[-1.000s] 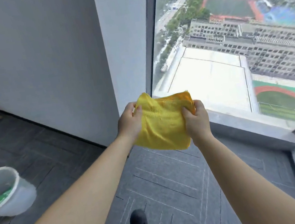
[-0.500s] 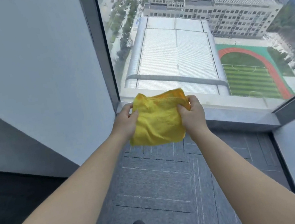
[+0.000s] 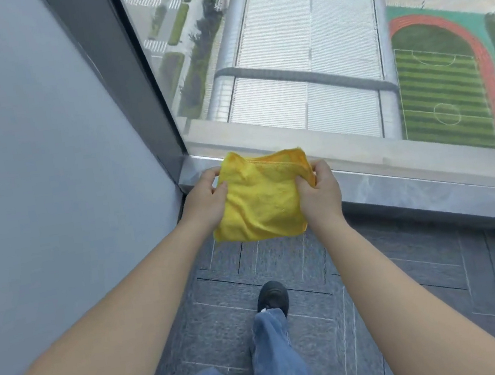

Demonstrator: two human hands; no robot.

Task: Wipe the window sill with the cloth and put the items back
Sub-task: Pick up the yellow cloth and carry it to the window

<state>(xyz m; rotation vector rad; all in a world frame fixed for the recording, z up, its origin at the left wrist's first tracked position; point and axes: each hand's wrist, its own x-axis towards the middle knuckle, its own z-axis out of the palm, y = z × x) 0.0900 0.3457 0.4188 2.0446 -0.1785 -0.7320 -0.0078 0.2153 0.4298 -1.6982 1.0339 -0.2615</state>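
Operator: Hands status? Left hand point(image 3: 206, 201) pinches the left edge of the folded yellow cloth point(image 3: 261, 203), thumb on top, fingers curled behind it. Right hand point(image 3: 320, 191) grips the right edge the same way. Neither holds anything else.

Inspector: Cloth location?

Operator: Stretched between both hands, held in the air just short of the window sill point(image 3: 398, 182), near its left end at the wall point(image 3: 44, 152) corner.

Inspector: Governing relation?

Operator: Sill lies ahead of and below the hands; its long axis runs left to right, away toward the right. Left hand is nearer the corner. No items visible on the sill.
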